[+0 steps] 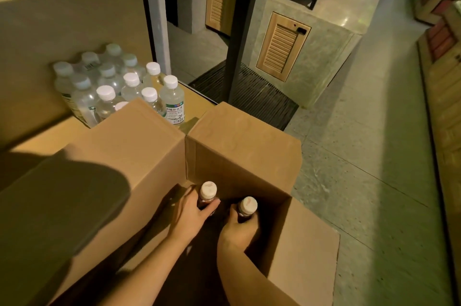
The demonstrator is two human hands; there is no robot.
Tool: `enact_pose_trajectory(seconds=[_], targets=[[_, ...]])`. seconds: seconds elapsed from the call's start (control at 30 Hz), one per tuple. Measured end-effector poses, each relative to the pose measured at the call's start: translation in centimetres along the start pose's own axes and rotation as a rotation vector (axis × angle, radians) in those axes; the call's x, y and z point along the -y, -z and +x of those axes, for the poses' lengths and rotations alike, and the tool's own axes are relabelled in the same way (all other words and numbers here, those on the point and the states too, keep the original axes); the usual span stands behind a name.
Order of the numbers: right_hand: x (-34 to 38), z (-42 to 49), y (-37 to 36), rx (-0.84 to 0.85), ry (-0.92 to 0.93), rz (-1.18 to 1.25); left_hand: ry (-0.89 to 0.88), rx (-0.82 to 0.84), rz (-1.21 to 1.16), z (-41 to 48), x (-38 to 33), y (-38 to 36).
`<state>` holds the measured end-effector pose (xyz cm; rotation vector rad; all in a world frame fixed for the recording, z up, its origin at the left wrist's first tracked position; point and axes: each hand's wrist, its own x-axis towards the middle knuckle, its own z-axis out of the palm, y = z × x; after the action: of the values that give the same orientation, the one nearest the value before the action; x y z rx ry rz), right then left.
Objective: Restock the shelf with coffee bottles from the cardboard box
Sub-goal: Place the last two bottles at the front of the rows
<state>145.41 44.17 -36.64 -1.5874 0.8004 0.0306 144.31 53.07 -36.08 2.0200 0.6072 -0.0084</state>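
Forearms deep in cardboard box [249,156]. Your left hand [192,213] fingers wrap one coffee bottle [208,193]; right hand [239,231] fingers clamp another [247,207]. Risk: caps catching the flap above your fingers, or knocking water bottles [172,98] beyond on the shelf [194,103].

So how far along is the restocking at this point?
Early. No coffee bottle shows on the shelf; only clear water bottles stand there. In hand: the left hand and right hand each grip a bottle, left bottle and right bottle, inside the box. Left: lifting and shelving them; the rest of the box's contents can't be seen.
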Motion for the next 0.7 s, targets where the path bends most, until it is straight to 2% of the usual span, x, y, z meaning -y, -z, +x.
enact_pose_trajectory(seconds=[0.17,0.23,0.43,0.6,0.7], targets=[[2.4,-1.8,1.9,0.057,0.16,-0.106,0.027,-0.098,-0.015,-1.7,-1.4,3.8],[3.4,-2.4,2.5,0.135,0.217,-0.126,0.029,-0.132,-0.036,-2.7,-2.6,5.3],[8.4,-3.9,5.6,0.411,0.545,-0.232,-0.025,-0.336,-0.07,-6.8,-8.0,8.7],[14.2,-5.1,7.1,0.642,0.748,-0.226,-0.085,-0.39,-0.193,-10.4,-12.7,11.4],[18.3,-6.3,7.5,0.7,0.842,-0.185,-0.134,-0.441,-0.21,-12.3,-15.5,13.1]])
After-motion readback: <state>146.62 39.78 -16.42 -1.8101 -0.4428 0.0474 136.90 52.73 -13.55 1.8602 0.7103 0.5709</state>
